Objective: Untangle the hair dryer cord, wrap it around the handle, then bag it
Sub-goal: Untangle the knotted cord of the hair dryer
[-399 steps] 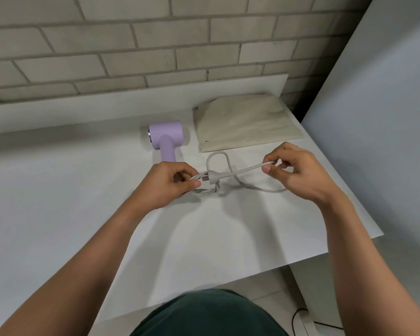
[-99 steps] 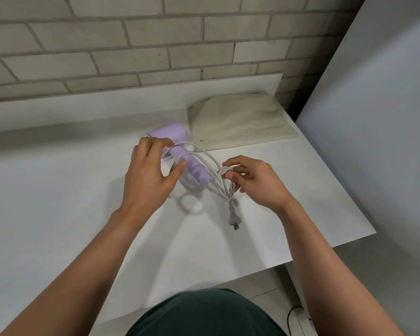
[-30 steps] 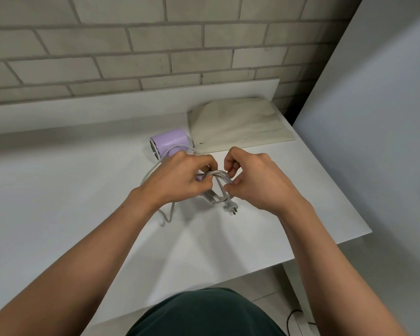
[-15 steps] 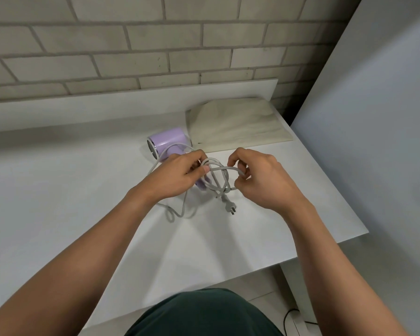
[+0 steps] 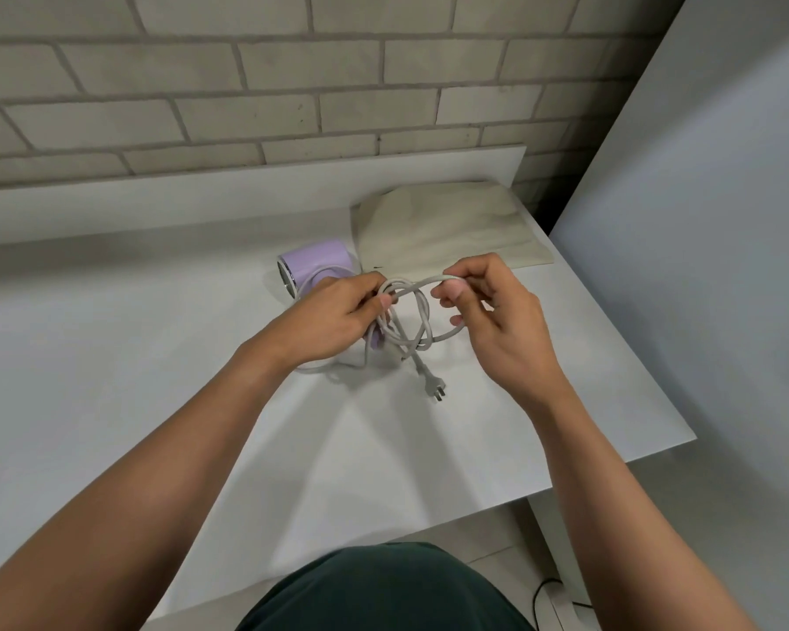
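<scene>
Head camera: where do we stand with the hair dryer (image 5: 316,267)?

It lies on the white table (image 5: 156,357), lilac barrel just beside the beige cloth bag (image 5: 447,230). Our left hand (image 5: 333,321) is curled over the handle, which it mostly hides, thumb pressing the grey cord (image 5: 422,311) against it. Our right hand (image 5: 488,311) pinches a loop of cord between thumb and forefinger, the other fingers loosely bent.

So what could go wrong for us?

The loops between our hands cross each other. If we pull the right hand outward, we think they could cinch into a knot instead of a coil.

And the plug (image 5: 434,390)?

It rests on the table, trailing toward us. Drawn through the wrong loop, it would likely snag.

Anything else?

A slack bight lies on the table beneath our left wrist. If we leave it loose, we judge the turns may slide off the handle's end when we lift the dryer toward the bag.
</scene>
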